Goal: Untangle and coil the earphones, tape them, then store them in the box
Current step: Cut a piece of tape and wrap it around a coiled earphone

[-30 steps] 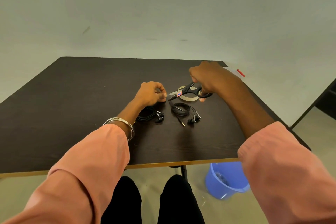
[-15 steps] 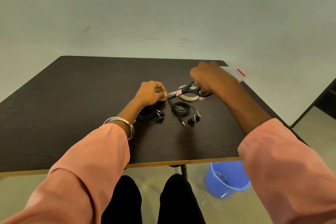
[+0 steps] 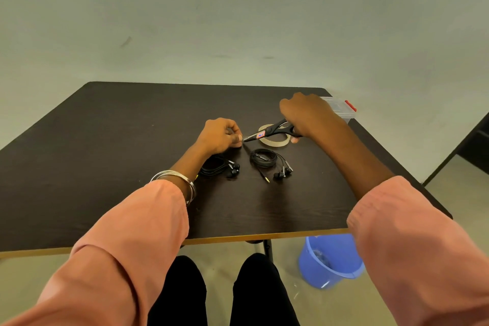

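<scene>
Earphones: two black sets on the table (image 3: pixel 105 167). Landmark: tape roll (image 3: pixel 274 140). One coil (image 3: pixel 264 158) lies just on your side of the roll, with its buds and plug trailing toward you. A second coil (image 3: pixel 215 165) sits to the roll's left and nearer you, partly hidden under your left wrist.

Your right hand (image 3: pixel 307 114) is curled through the handles of the scissors (image 3: pixel 267 133), which cross above the roll with the tips pointing left. Your left hand (image 3: pixel 221 136), just left of the roll, has its fingers curled with thumb and fingertip pressed together at the scissor tips. It is probably pinching a tape strip, but the strip is too small to confirm.

Handling, judged: cords light, limp and springy, so a coil will loosen if lifted by one strand. Take hold across the whole bundle, opposite the buds, and keep it pinched while taping. Avoid tugging at plug or bud joints.

Box (image 3: pixel 341 107) stands beyond the roll, to its right, at the table corner.
</scene>
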{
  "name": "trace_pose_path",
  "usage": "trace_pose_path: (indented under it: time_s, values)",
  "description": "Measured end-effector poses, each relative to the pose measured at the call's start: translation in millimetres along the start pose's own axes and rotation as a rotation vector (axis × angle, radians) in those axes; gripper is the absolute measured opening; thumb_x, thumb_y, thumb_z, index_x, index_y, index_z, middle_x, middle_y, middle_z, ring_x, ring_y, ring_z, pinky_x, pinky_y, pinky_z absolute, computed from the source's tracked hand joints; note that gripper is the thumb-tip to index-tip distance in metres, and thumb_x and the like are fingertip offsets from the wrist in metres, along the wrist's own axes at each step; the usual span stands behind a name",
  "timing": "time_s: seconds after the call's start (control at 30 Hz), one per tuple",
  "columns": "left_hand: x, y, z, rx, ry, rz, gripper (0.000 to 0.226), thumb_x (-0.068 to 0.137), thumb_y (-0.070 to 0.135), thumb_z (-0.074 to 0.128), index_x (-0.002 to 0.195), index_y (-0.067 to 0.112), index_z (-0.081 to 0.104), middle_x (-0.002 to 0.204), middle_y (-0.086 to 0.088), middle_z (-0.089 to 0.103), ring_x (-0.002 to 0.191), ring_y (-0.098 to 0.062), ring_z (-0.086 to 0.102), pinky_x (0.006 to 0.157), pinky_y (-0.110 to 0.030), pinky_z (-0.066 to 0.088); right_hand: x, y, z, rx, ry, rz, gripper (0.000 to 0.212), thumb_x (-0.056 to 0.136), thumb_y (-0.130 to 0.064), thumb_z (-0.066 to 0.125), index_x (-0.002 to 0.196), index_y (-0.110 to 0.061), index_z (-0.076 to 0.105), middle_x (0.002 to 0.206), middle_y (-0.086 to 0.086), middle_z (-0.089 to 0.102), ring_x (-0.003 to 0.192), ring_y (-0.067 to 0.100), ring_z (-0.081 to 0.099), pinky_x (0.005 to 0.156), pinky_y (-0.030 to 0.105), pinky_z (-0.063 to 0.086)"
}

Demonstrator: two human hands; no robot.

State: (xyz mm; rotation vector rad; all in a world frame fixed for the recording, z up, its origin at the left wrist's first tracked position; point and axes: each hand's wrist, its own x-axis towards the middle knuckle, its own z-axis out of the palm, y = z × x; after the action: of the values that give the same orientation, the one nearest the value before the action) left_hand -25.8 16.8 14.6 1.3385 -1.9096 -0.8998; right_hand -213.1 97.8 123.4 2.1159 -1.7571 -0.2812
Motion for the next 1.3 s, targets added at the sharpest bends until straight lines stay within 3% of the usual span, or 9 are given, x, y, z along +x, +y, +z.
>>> trace_pose_path:
  time_s: [0.17,0.33,0.47,0.57,0.8,0.93,1.07,1.17,1.3]
  values:
    - [-3,-2,2,-0.126,0.019,-0.038,0.003,0.090,0.002,0.061,0.091,0.002,0.064,0.087,-0.009,0.072,0.068,-0.002,0.069,0.061,-0.008,0.051,-3,9,13,0.175,-0.041,0.020,0.050,0.074,-0.025,0.080,0.108,-0.006,0.049,0.105,0.017,0.060,0.098,0.032,0.055,0.076,0.035,0.035]
    - [-4,-4,3,-0.258,0.030,-0.103,0.011,0.094,-0.002,0.053,0.089,0.004,0.060,0.097,-0.015,0.071,0.082,-0.015,0.072,0.072,-0.018,0.058,-9,14,15,0.258,-0.158,0.062,0.075,0.062,-0.051,0.083,0.113,-0.011,0.046,0.095,0.009,0.055,0.104,0.030,0.052,0.102,0.044,0.030]
    - [-3,-6,0,-0.291,0.034,-0.141,0.007,0.095,0.002,0.053,0.097,0.001,0.060,0.097,-0.013,0.072,0.079,-0.013,0.073,0.070,-0.016,0.057,-8,24,23,0.432,-0.177,0.115,0.067,0.059,-0.055,0.082,0.101,-0.019,0.044,0.095,0.007,0.057,0.094,0.024,0.050,0.087,0.038,0.033]
    - [-3,-5,-3,-0.302,-0.001,-0.144,0.008,0.095,0.003,0.054,0.098,0.003,0.061,0.099,-0.015,0.072,0.084,-0.015,0.073,0.068,-0.015,0.056,-8,28,26,0.603,-0.205,0.149,0.063,0.061,-0.051,0.083,0.101,-0.014,0.052,0.097,0.014,0.062,0.085,0.023,0.052,0.076,0.037,0.041]
    - [-6,8,-11,-0.118,-0.075,0.106,0.010,0.094,0.009,0.058,0.089,0.016,0.063,0.099,0.000,0.074,0.094,-0.005,0.067,0.084,-0.018,0.050,-4,34,26,0.735,-0.244,0.172,0.061,0.068,-0.044,0.080,0.110,-0.005,0.059,0.115,0.019,0.062,0.103,0.031,0.056,0.084,0.039,0.046]
    - [-7,11,-9,-0.136,-0.040,0.073,0.008,0.095,0.014,0.058,0.090,0.016,0.064,0.095,0.000,0.073,0.085,-0.005,0.066,0.068,-0.013,0.048,-13,40,37,0.904,-0.145,0.309,0.050,0.068,-0.038,0.083,0.099,-0.011,0.055,0.109,0.013,0.059,0.094,0.023,0.050,0.078,0.034,0.040]
    - [-8,7,1,-0.284,0.045,-0.017,0.008,0.095,0.019,0.059,0.092,0.014,0.065,0.091,-0.001,0.075,0.078,-0.012,0.067,0.066,-0.025,0.052,-39,37,61,1.093,-0.021,0.528,0.036,0.070,-0.028,0.084,0.079,-0.009,0.055,0.093,0.012,0.059,0.091,0.031,0.057,0.082,0.042,0.046]
    - [-10,15,13,-0.364,0.137,-0.013,0.010,0.094,0.020,0.061,0.092,0.014,0.068,0.089,-0.001,0.075,0.076,-0.010,0.066,0.066,-0.021,0.051,-55,30,88,1.076,0.055,0.696,0.037,0.074,-0.031,0.081,0.092,-0.011,0.056,0.099,0.011,0.060,0.090,0.028,0.056,0.078,0.037,0.047]
    - [-14,29,20,-0.435,0.205,-0.013,0.010,0.095,0.011,0.059,0.095,0.007,0.068,0.088,-0.003,0.073,0.066,0.002,0.063,0.057,-0.008,0.045,-68,26,106,0.886,0.014,0.771,0.043,0.080,-0.030,0.076,0.111,-0.010,0.054,0.112,0.016,0.060,0.102,0.034,0.057,0.088,0.045,0.050]
